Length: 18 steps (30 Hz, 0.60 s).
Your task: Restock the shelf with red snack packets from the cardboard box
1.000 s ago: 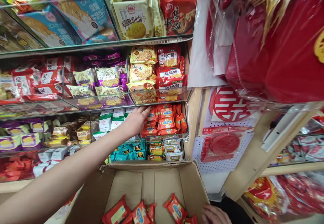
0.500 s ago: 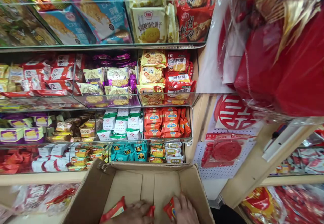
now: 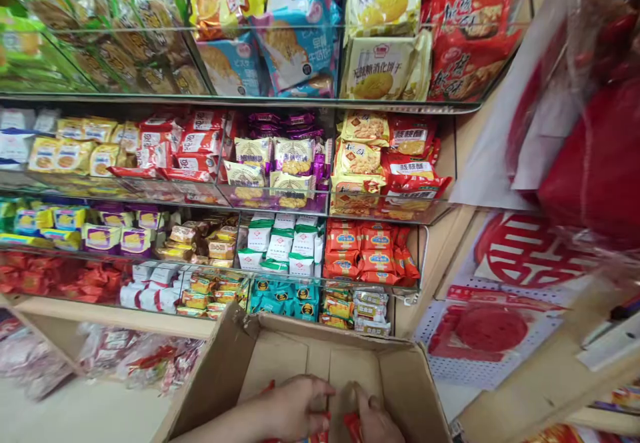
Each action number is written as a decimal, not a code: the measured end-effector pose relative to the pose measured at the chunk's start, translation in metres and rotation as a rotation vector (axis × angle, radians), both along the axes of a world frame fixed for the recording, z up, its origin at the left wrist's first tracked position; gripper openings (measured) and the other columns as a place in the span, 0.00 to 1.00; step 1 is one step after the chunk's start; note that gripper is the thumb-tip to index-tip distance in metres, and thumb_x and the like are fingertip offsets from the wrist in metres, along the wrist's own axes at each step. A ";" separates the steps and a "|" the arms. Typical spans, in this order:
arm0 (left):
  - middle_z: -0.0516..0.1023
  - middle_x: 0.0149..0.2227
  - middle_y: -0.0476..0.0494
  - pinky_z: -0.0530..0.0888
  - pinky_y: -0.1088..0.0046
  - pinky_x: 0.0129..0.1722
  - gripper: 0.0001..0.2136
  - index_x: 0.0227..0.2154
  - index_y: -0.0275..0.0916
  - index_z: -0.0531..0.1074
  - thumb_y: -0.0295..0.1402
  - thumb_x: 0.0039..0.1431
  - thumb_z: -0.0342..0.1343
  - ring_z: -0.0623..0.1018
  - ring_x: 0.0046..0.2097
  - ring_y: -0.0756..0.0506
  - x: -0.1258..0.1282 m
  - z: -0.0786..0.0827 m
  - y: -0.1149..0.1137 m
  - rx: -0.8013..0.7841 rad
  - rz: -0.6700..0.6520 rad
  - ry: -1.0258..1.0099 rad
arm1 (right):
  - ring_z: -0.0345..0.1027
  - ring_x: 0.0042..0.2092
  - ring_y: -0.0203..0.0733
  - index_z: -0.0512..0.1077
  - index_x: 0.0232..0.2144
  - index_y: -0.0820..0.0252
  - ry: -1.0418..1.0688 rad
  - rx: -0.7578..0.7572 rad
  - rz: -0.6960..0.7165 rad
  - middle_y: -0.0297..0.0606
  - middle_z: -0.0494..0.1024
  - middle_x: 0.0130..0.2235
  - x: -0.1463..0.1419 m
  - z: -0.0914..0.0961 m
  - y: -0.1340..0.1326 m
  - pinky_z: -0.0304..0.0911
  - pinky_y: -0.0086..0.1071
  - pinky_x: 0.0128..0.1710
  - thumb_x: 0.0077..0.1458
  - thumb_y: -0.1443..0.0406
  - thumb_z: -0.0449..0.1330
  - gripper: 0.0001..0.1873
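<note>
Inside an open cardboard box (image 3: pixel 430 389) at the bottom of the view, my left hand (image 3: pixel 295 403) reaches in with its fingers curled round a red snack packet (image 3: pixel 320 437). The lower part of that packet is cut off by the frame. Close by on the right, my right hand (image 3: pixel 375 421) closes on another red snack packet (image 3: pixel 353 425), which is mostly covered by the fingers. A bit of red wrapper shows behind my left wrist.
Beyond the box rise tiered shelves with clear dividers, holding orange-red packets (image 3: pixel 377 259), white-and-green packets (image 3: pixel 281 246) and teal packets (image 3: pixel 283 296). A pegboard (image 3: pixel 467 363) with red decorations stands at the right. Bagged goods (image 3: pixel 145 356) lie on the lower left shelf.
The view has swung left, so the shelves and box appear further right. My left hand has turned, showing more forearm and a raised index finger. Both hands stay in the box by the red packets.
</note>
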<state>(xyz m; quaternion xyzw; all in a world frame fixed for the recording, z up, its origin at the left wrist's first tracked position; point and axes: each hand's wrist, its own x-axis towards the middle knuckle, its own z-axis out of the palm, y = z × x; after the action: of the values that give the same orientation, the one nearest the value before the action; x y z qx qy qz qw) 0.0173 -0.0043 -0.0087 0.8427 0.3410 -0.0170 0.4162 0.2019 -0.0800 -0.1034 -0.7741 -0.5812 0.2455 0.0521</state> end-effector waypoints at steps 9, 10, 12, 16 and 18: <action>0.72 0.44 0.42 0.68 0.70 0.42 0.30 0.51 0.37 0.59 0.41 0.45 0.59 0.72 0.43 0.45 0.024 0.043 -0.018 -0.410 0.109 -0.517 | 0.64 0.29 0.38 0.66 0.32 0.59 1.038 0.433 -0.309 0.35 0.71 0.30 -0.005 0.110 -0.006 0.60 0.29 0.27 0.44 0.53 0.58 0.17; 0.73 0.40 0.43 0.70 0.71 0.38 0.28 0.49 0.36 0.61 0.43 0.47 0.57 0.73 0.39 0.46 0.028 0.047 -0.020 -0.472 0.155 -0.544 | 0.62 0.27 0.36 0.66 0.28 0.59 1.059 0.484 -0.328 0.33 0.70 0.27 -0.005 0.118 -0.007 0.59 0.27 0.25 0.43 0.52 0.59 0.17; 0.74 0.35 0.44 0.70 0.73 0.31 0.27 0.46 0.36 0.62 0.45 0.45 0.58 0.74 0.34 0.47 0.031 0.053 -0.020 -0.601 0.228 -0.581 | 0.57 0.25 0.33 0.64 0.22 0.59 1.084 0.578 -0.369 0.29 0.65 0.22 -0.004 0.124 -0.010 0.55 0.25 0.24 0.43 0.52 0.60 0.17; 0.75 0.30 0.45 0.68 0.77 0.25 0.25 0.42 0.36 0.62 0.42 0.43 0.61 0.76 0.29 0.48 0.026 0.057 -0.015 -0.752 0.267 -0.638 | 0.53 0.23 0.31 0.61 0.18 0.59 1.233 0.617 -0.430 0.28 0.63 0.21 -0.004 0.122 -0.017 0.52 0.24 0.23 0.45 0.54 0.60 0.18; 0.75 0.31 0.44 0.67 0.77 0.25 0.24 0.42 0.36 0.62 0.41 0.44 0.61 0.77 0.29 0.48 0.023 0.057 -0.015 -0.803 0.258 -0.660 | 0.54 0.23 0.31 0.61 0.18 0.59 1.354 0.611 -0.465 0.28 0.64 0.21 -0.008 0.122 -0.020 0.53 0.25 0.23 0.44 0.55 0.61 0.17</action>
<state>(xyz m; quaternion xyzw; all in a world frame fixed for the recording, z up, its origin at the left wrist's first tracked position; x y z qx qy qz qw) 0.0400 -0.0191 0.0486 0.5291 0.2594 0.1711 0.7896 0.1936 -0.0996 0.0184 -0.5092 -0.2872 0.4764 0.6567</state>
